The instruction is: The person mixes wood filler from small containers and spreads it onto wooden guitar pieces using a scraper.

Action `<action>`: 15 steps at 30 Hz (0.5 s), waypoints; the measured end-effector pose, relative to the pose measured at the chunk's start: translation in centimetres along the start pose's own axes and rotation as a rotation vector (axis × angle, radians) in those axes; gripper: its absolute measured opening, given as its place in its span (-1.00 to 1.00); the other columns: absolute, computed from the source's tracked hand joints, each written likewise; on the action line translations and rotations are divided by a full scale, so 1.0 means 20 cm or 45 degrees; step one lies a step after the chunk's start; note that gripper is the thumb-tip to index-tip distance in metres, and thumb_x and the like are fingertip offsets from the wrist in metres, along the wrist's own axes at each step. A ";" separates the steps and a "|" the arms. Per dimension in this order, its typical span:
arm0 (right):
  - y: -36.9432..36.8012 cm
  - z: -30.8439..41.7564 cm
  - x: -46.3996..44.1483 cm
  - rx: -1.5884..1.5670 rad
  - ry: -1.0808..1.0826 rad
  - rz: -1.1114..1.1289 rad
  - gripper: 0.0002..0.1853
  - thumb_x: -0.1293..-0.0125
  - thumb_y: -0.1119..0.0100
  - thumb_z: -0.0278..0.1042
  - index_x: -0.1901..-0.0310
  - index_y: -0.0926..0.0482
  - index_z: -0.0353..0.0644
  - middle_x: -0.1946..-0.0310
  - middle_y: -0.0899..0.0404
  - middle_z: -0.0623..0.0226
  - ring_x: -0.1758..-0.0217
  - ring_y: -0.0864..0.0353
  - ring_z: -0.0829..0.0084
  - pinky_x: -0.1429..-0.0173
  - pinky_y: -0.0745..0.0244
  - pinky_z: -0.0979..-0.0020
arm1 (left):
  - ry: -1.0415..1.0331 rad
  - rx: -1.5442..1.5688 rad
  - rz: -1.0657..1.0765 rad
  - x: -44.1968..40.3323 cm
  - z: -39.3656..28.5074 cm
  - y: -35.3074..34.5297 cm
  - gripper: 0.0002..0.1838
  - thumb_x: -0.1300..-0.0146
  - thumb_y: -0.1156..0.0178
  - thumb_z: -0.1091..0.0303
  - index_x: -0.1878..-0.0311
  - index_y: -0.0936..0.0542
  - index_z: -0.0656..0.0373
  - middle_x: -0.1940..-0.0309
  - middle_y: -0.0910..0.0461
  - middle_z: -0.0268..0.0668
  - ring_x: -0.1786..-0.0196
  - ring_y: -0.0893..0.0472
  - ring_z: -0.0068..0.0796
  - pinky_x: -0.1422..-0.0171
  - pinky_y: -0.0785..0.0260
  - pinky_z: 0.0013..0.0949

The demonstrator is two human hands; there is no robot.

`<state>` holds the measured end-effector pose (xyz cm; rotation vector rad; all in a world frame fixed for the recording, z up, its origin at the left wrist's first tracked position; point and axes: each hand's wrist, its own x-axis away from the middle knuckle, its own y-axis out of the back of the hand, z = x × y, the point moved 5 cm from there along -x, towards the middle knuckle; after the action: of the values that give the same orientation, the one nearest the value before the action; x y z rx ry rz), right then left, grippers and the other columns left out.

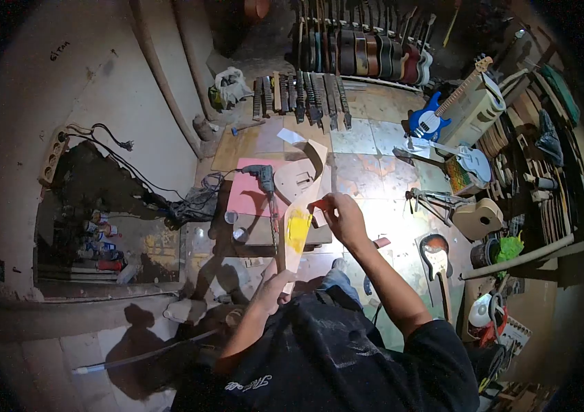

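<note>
A long pale wooden piece [295, 255] with a yellow patch [299, 229] on its face is held upright before me. Its lower end is gripped by my left hand [274, 292], fingers wrapped round it. My right hand [344, 218] pinches a small reddish piece [319, 205] at the edge of the wood, just above the yellow patch. Behind the wood, a pale guitar-shaped body [296, 180] and a dark green power drill [260, 176] lie on a low table with a pink sheet [240, 198].
Several guitar necks [300, 99] lie on the tiled floor ahead, before a rack of guitars [367, 55]. A blue electric guitar [430, 122] stands at the right. Another guitar body [435, 253] lies right of my arm. Cables [189, 206] are bunched at the left.
</note>
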<state>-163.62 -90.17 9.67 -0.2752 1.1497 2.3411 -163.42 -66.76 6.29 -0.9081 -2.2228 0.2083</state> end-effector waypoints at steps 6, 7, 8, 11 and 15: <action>0.10 -0.21 -0.02 0.045 0.154 0.149 -0.79 -0.13 -0.18 -0.59 0.17 -0.50 -0.25 0.37 -0.60 0.11 0.35 -0.59 0.09 0.28 -0.47 0.23 | -0.038 -0.015 -0.136 -0.18 0.00 -0.29 -0.68 -0.15 -0.03 0.35 0.00 -0.36 0.09 0.51 -0.37 -0.39 0.70 -0.29 -0.61 0.71 -0.13 -0.49; 0.13 -0.26 -0.03 -0.187 0.076 0.185 -0.80 -0.16 -0.15 -0.58 0.16 -0.49 -0.26 0.36 -0.61 0.12 0.39 -0.59 0.16 0.29 -0.47 0.26 | -0.047 0.003 -0.201 -0.21 0.01 -0.33 -0.70 -0.16 -0.04 0.34 0.02 -0.36 0.09 0.54 -0.36 -0.40 0.71 -0.28 -0.61 0.71 -0.11 -0.50; 0.14 -0.31 -0.03 -0.417 -0.005 0.225 -0.82 -0.19 -0.12 -0.57 0.15 -0.48 -0.26 0.36 -0.63 0.14 0.43 -0.59 0.23 0.31 -0.47 0.29 | -0.054 0.024 -0.268 -0.25 0.03 -0.35 -0.73 -0.17 -0.05 0.33 0.04 -0.36 0.08 0.56 -0.35 -0.40 0.71 -0.27 -0.61 0.71 -0.10 -0.51; 0.09 -0.58 -0.02 -0.948 -0.540 0.349 -0.84 -0.24 -0.08 -0.50 0.14 -0.50 -0.28 0.35 -0.62 0.27 0.39 -0.57 0.48 0.29 -0.44 0.44 | -0.072 0.257 -0.218 -0.36 0.17 -0.36 -0.84 -0.19 -0.10 0.23 0.38 -0.41 0.09 0.70 -0.28 -0.47 0.69 -0.29 -0.62 0.70 -0.02 -0.50; 0.00 -0.88 0.05 -1.185 -1.093 0.470 -0.81 -0.22 -0.13 -0.45 0.12 -0.54 -0.21 0.35 -0.58 0.44 0.38 -0.49 0.64 0.31 -0.33 0.58 | -0.083 0.428 -0.345 -0.45 0.33 -0.39 -0.77 -0.19 -0.09 0.17 0.51 -0.38 0.05 0.70 -0.26 -0.47 0.70 -0.26 -0.62 0.64 -0.04 -0.51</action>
<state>-165.20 -103.66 -1.65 0.6377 -0.3478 2.6829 -167.73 -77.81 -0.46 -0.4204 -2.2516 0.4717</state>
